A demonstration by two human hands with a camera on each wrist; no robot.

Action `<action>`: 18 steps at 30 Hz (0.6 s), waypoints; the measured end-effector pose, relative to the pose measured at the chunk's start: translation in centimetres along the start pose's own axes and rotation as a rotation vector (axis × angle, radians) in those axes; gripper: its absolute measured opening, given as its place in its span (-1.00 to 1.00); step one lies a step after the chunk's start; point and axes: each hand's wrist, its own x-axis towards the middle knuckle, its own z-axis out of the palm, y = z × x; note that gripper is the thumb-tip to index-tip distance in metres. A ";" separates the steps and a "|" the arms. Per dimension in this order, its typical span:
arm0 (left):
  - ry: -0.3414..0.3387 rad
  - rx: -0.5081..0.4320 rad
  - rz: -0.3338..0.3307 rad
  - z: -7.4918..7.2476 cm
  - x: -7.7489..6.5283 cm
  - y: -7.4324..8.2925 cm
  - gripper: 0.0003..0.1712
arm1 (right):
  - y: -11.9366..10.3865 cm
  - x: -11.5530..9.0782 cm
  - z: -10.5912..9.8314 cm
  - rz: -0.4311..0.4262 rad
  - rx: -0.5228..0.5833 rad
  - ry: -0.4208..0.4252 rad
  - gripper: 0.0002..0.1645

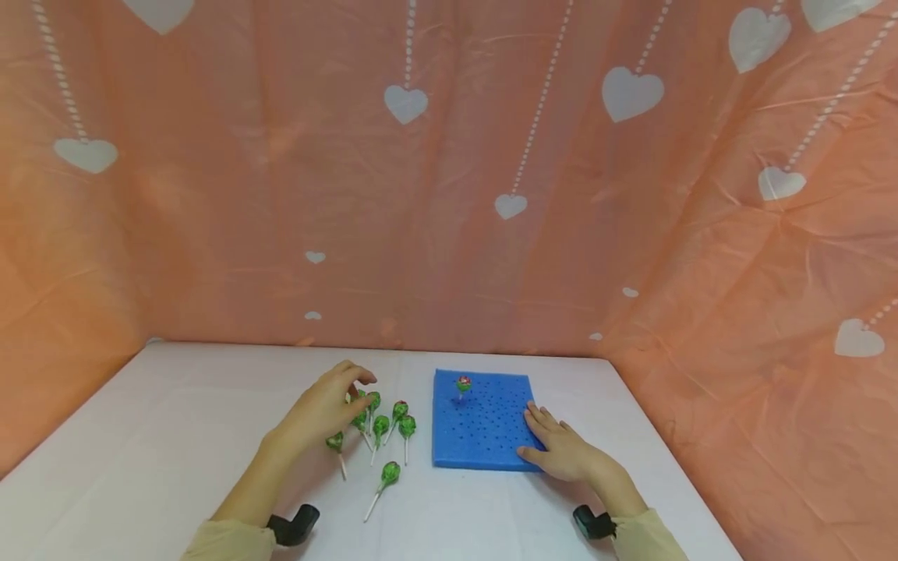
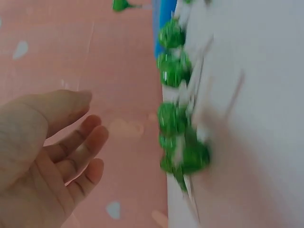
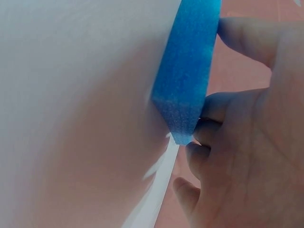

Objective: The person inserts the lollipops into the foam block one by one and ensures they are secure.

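Several green-wrapped lollipops (image 1: 381,425) with white sticks lie in a loose group on the white table. Over the group's left side hovers my left hand (image 1: 326,405), fingers relaxed and nothing between thumb and fingertips; the left wrist view shows this hand (image 2: 61,142) apart from the lollipops (image 2: 173,118). A blue foam block (image 1: 480,460) dotted with holes lies to the right. One lollipop (image 1: 464,383) stands upright in it near its back left. My right hand (image 1: 561,448) rests on the block's right edge, its fingertips on the foam, as the right wrist view of the block (image 3: 185,66) also shows.
A single lollipop (image 1: 390,473) lies nearer the front than the others. An orange curtain (image 1: 449,296) with white hearts rises behind the table (image 1: 210,421) and along its sides. Black wrist devices (image 1: 295,526) sit at both wrists.
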 end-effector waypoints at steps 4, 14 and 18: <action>-0.020 -0.002 -0.020 -1.3 -0.7 -1.6 -0.73 | 0.1 0.0 0.1 -0.006 0.010 0.005 -0.03; -0.040 0.003 -0.033 -1.6 -1.0 -4.5 -0.75 | 0.4 0.0 0.5 -0.002 0.016 0.005 -0.03; -0.072 -0.001 -0.064 -1.2 -0.9 -5.2 -0.77 | 0.4 0.1 0.2 -0.011 0.007 0.013 -0.03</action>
